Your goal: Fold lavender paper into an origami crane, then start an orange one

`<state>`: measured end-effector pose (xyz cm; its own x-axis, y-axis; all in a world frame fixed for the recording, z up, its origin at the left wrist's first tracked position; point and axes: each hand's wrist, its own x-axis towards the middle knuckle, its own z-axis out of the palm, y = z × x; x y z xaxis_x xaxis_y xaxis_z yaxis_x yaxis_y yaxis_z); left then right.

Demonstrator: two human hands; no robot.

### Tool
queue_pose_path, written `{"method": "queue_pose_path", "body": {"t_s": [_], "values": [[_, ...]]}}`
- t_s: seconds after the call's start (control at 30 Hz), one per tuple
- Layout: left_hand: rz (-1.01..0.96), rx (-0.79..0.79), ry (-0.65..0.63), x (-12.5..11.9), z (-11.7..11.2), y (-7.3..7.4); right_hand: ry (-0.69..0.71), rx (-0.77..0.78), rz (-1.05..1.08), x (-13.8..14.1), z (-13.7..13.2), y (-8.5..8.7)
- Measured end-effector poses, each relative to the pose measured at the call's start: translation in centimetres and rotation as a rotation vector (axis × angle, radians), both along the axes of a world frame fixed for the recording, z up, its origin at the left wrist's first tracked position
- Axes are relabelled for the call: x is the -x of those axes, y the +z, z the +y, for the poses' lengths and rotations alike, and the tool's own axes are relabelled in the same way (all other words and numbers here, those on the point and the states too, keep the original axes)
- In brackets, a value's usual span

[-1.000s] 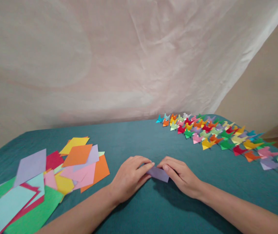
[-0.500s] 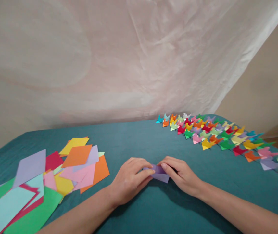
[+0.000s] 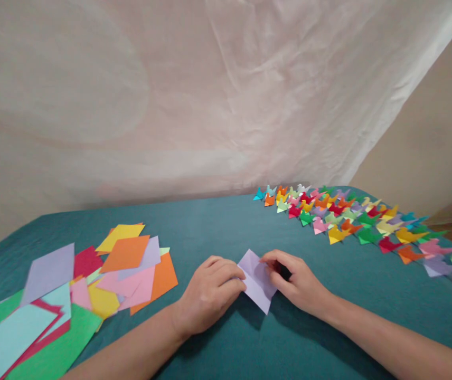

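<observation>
Sheet of creased lilac paper (image 3: 254,287) with pointed corners over the teal cloth-covered worktop (image 3: 210,227): left hand (image 3: 212,295), nearly closed, pinches its left edge; right hand (image 3: 297,279), loosely curled, holds the right.

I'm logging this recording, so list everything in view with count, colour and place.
Lilac sheet: one, lilac, creased, between the hands
Loose paper sheets: many, overlapping; mixed colours, table's left side
Folded paper birds: dozens, crowded; mixed colours, table's right side
Table covering: one, teal, under everything
Backdrop: one, pale, wrinkled, behind the table
Beige surface: one, beige, right of the backdrop
Left hand: one, bare, at the lilac sheet's left
Right hand: one, bare, at its right
</observation>
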<state>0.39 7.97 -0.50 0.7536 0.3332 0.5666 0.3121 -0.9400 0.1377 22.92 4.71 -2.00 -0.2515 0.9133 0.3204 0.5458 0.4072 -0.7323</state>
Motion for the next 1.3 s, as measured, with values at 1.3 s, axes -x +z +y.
{"method": "queue_pose_path", "body": {"t_s": [1.3], "values": [[0.104,0.421,0.208,-0.2,0.4,-0.1,0.189,0.074,-0.100,-1.5,0.9,0.8]]}}
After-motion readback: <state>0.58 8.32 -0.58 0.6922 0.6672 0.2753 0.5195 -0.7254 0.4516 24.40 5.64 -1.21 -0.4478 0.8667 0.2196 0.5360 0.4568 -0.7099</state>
